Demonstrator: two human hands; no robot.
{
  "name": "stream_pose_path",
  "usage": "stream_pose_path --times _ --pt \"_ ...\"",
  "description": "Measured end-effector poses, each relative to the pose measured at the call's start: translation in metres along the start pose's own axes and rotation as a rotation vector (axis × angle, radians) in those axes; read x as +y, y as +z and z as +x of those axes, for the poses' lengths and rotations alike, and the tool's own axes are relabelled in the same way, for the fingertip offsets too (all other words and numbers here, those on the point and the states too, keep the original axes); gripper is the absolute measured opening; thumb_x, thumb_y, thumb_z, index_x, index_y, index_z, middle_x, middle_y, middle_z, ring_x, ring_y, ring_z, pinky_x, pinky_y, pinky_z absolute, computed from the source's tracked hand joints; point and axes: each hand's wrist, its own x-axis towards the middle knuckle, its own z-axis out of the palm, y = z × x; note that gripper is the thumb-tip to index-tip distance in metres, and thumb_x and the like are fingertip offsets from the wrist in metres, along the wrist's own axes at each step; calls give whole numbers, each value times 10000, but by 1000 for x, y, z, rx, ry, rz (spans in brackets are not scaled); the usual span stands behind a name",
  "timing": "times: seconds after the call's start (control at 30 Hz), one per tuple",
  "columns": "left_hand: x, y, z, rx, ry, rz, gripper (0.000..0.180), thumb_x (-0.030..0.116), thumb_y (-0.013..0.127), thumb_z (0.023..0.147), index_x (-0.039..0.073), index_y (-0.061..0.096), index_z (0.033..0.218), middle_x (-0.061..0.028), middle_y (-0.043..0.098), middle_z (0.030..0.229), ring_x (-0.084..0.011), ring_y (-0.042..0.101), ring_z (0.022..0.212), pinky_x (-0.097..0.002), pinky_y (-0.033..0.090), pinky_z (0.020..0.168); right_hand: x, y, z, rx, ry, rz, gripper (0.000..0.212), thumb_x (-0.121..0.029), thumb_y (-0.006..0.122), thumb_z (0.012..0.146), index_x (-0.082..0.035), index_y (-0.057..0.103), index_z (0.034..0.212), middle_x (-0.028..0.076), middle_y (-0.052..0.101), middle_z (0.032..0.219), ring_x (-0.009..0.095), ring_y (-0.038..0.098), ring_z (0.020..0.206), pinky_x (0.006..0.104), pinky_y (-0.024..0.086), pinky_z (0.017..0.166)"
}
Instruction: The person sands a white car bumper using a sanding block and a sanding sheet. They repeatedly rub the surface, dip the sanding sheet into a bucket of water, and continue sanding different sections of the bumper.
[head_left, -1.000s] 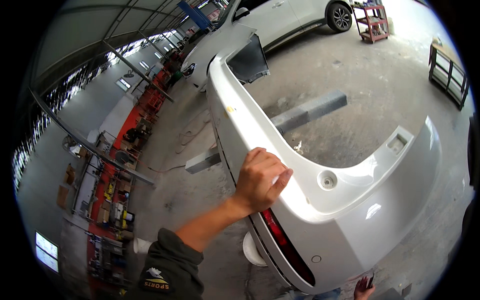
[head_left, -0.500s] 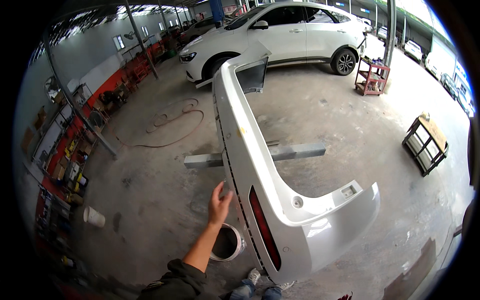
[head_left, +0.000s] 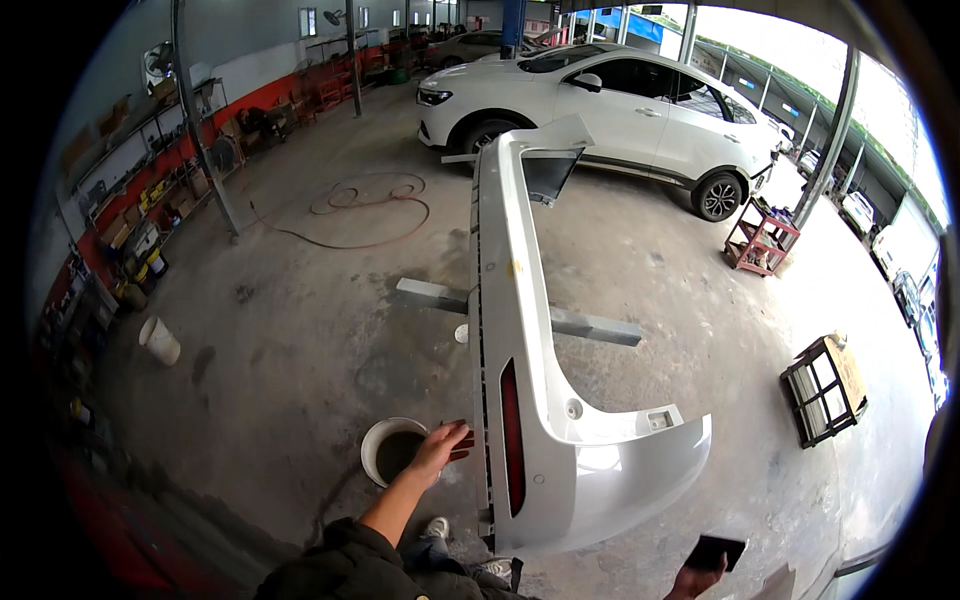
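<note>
A white car bumper (head_left: 520, 300) with a long red reflector (head_left: 512, 440) rests across a grey beam (head_left: 597, 327) in front of me. My left hand (head_left: 440, 453) is open at the bumper's left edge, fingers stretched toward it; whether they touch it I cannot tell. Just left of that hand stands a white bucket (head_left: 372, 450) with dark liquid inside. At the lower right, my right hand (head_left: 700, 580) grips a flat black rectangular pad (head_left: 716, 552), apart from the bumper's near corner. Its exact kind does not show.
Beyond the bumper a white car (head_left: 610, 110) is parked. To the right are a red tool cart (head_left: 762, 243) and a low black-framed table (head_left: 828, 390). A hose (head_left: 370, 200) lies on the floor, and another white bucket (head_left: 160, 341) stands at left.
My view has shifted. My left hand has come lower along the bumper's left edge, past the bucket. My right hand has come into view with the black pad.
</note>
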Motion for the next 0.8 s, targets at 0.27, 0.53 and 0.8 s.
stream_pose_path --times 0.27,0.53,0.8 --pt "13 -23 34 -66 34 123 498 313 623 1075 -4 554 1453 -70 705 1276 -174 689 1138 -324 521 981 59 141 33 2 4 -187 321 -296 661 995 -55 731 1195 79 769 1178 246 720 1066 383 560 985" --pt "52 -144 84 -80 9 4 292 272 674 1050 41 719 1223 -25 769 1070 -99 709 958 -240 534 852 141 222 -7 -141 40 -187 392 -300 593 1055 -37 671 1335 102 718 1324 278 671 1213 443 487 1122" --pt "85 -259 73 95 32 -2 278 297 679 1044 58 726 1176 -39 767 1050 -109 722 929 -242 557 796 226 301 -25 -134 126 -172 396 -280 566 1070 -14 664 1347 118 717 1329 290 675 1218 443 495 1112"
